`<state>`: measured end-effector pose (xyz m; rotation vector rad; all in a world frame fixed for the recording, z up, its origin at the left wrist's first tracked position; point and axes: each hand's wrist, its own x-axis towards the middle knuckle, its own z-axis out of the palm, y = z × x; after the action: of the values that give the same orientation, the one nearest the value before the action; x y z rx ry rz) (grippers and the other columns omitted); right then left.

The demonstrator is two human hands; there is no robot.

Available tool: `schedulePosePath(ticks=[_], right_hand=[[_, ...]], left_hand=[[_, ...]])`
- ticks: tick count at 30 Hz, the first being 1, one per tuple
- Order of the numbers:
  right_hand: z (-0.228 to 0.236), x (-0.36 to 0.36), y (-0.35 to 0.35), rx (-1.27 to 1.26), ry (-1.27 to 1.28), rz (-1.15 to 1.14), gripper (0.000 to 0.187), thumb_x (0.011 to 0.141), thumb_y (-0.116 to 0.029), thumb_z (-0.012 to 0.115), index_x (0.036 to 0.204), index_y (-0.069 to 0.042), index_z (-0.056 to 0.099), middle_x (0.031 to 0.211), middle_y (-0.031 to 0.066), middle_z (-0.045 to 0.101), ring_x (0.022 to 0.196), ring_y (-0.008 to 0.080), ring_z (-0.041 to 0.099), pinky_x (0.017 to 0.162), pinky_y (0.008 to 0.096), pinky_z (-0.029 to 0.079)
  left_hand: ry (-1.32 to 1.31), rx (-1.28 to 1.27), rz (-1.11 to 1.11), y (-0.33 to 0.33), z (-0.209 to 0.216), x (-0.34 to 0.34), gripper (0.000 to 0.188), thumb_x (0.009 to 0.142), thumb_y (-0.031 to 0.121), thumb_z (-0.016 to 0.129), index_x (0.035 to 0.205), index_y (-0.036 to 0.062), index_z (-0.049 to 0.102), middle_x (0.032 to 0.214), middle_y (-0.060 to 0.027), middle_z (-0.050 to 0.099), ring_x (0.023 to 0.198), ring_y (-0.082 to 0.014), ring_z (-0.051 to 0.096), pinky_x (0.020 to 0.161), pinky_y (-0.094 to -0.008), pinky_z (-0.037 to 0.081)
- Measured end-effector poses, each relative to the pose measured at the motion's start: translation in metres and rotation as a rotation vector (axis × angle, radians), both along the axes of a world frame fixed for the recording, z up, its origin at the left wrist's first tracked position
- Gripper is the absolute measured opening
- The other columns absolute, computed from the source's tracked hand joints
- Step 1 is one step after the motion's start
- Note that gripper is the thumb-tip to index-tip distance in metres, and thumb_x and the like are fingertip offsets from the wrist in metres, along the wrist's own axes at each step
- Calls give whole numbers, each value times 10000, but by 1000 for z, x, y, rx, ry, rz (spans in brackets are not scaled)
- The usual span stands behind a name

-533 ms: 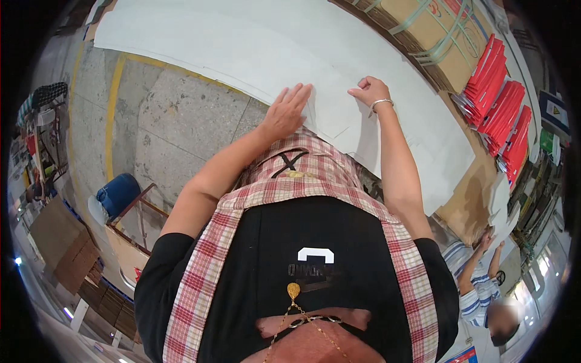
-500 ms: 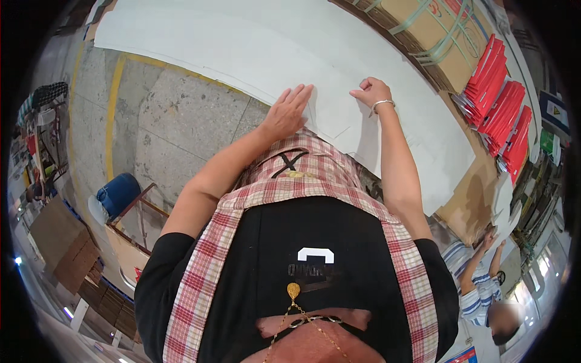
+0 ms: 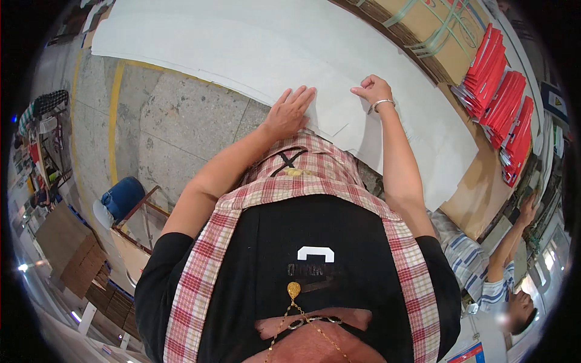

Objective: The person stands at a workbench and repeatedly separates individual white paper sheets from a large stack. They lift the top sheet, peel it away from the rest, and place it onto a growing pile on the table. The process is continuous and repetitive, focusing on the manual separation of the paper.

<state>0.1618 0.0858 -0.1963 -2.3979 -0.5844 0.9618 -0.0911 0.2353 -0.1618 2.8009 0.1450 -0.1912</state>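
Observation:
Large white sheets (image 3: 200,45), apparently paper or thin board, lie in front of me, with short dark lines showing near my body. My left hand (image 3: 289,112) rests flat by their near edge, its fingers stretched out and holding nothing. To its right, my right hand (image 3: 375,92) is over the sheets, fingers curled in and thumb pointing left. Whatever those fingers hold, if anything, is hidden. A bracelet (image 3: 383,104) circles the right wrist. My checked apron (image 3: 321,160) touches the sheets' near edge.
Strapped brown cardboard (image 3: 445,45) is stacked at the far right, beside red bundles (image 3: 502,91). Brown board (image 3: 481,187) shows under the sheets' right end. A co-worker in a striped shirt (image 3: 469,257) is at the right. A blue barrel (image 3: 123,196) stands left on the concrete floor (image 3: 175,115).
My hands keep nearly the same place and pose. The co-worker at the right has shifted, with an arm now reaching farther up and right. The view has tilted slightly.

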Motion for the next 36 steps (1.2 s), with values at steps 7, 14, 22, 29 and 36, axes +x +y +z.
schedulePosePath(ticks=[7, 14, 22, 29, 36], right_hand=[[18, -2, -8, 148, 22, -42, 327, 610, -251, 852, 725, -58, 615, 637, -5, 576, 575, 85, 507, 540, 242, 426], [117, 19, -50, 328, 506, 238, 242, 719, -217, 771, 669, -54, 600, 606, -29, 550, 549, 64, 471, 516, 231, 378], [-9, 19, -31, 29, 137, -1, 284, 665, -288, 805, 651, -55, 643, 592, -26, 576, 540, 77, 469, 524, 244, 397], [-8, 5, -9, -12, 92, 6, 294, 636, -311, 825, 697, -58, 687, 612, 14, 630, 562, 107, 553, 563, 259, 453], [-2, 2, -3, -14, 73, -36, 314, 623, -318, 830, 721, -51, 698, 658, 24, 650, 585, 127, 569, 584, 275, 466]], left_hand=[[11, 44, 4, -4, -1, 4, 680, 809, 267, 596, 1388, 20, 340, 1481, -54, 280, 1355, -222, 291, 1092, -431, 267], [58, 87, 19, -3, 3, -4, 687, 820, 293, 581, 1404, 36, 326, 1492, -44, 259, 1371, -204, 263, 1095, -436, 253], [24, 63, -5, -3, -2, 4, 719, 793, 258, 615, 1399, 12, 316, 1487, -61, 273, 1364, -234, 280, 1086, -464, 271], [27, 26, 26, -3, -1, 3, 714, 788, 243, 617, 1395, 12, 320, 1493, -65, 266, 1368, -239, 276, 1086, -480, 265], [-2, -3, -8, 2, -3, -3, 663, 791, 196, 593, 1380, 21, 346, 1488, -65, 270, 1355, -249, 291, 1075, -509, 265]])
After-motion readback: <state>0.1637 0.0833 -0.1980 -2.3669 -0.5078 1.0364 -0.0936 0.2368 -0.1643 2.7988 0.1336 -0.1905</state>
